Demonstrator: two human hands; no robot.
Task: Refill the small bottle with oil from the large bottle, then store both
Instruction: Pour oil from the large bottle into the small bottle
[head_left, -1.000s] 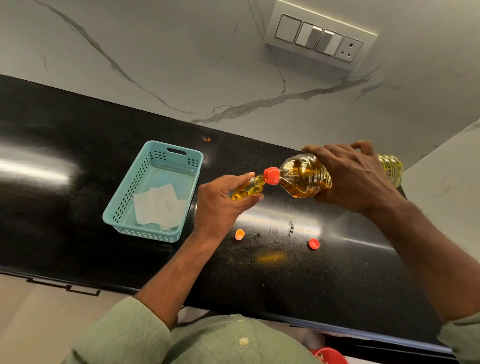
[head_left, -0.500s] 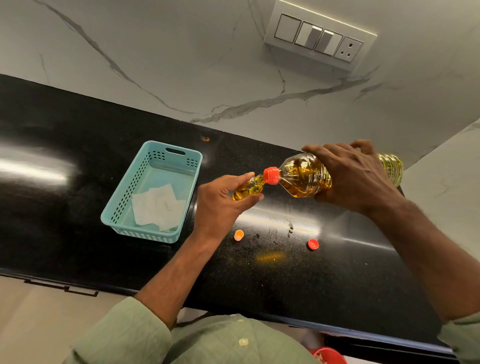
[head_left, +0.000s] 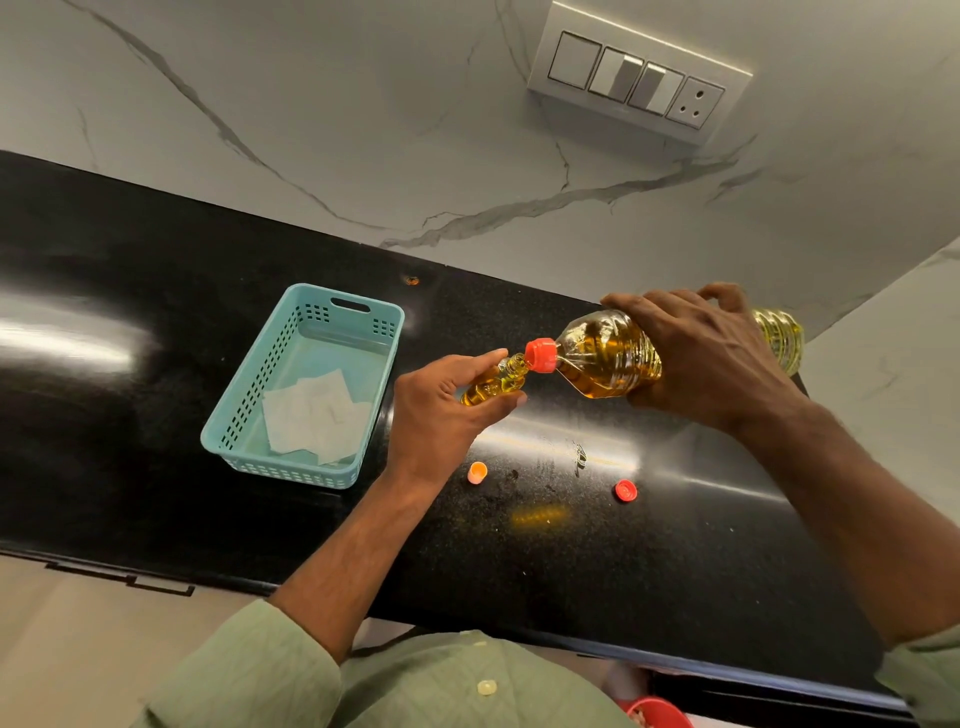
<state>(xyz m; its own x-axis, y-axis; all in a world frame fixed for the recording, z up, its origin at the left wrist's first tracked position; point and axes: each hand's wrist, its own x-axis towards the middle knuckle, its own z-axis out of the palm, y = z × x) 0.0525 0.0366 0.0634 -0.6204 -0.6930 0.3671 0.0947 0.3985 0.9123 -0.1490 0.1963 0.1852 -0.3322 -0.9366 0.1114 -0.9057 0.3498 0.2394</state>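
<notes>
From the head camera, the left hand (head_left: 441, 405) holds the small bottle (head_left: 493, 382) above the black counter (head_left: 156, 322), thumb and fingers curled round its body, which lies tilted in the grip with its open neck sticking out past the fingertips toward the right. The right hand (head_left: 711, 358) grips the large bottle (head_left: 608, 356) from above, fingers wrapped over its ribbed middle, so its oil-filled shoulder juts out to the left of the hand and its base shows beyond the knuckles. The large bottle lies nearly level, its red neck ring touching the small bottle's mouth. On the counter below rest an orange cap (head_left: 477, 472) and a red cap (head_left: 625, 490), well apart. A teal basket (head_left: 244, 410) with white paper (head_left: 311, 415) inside sits left of the left hand.
</notes>
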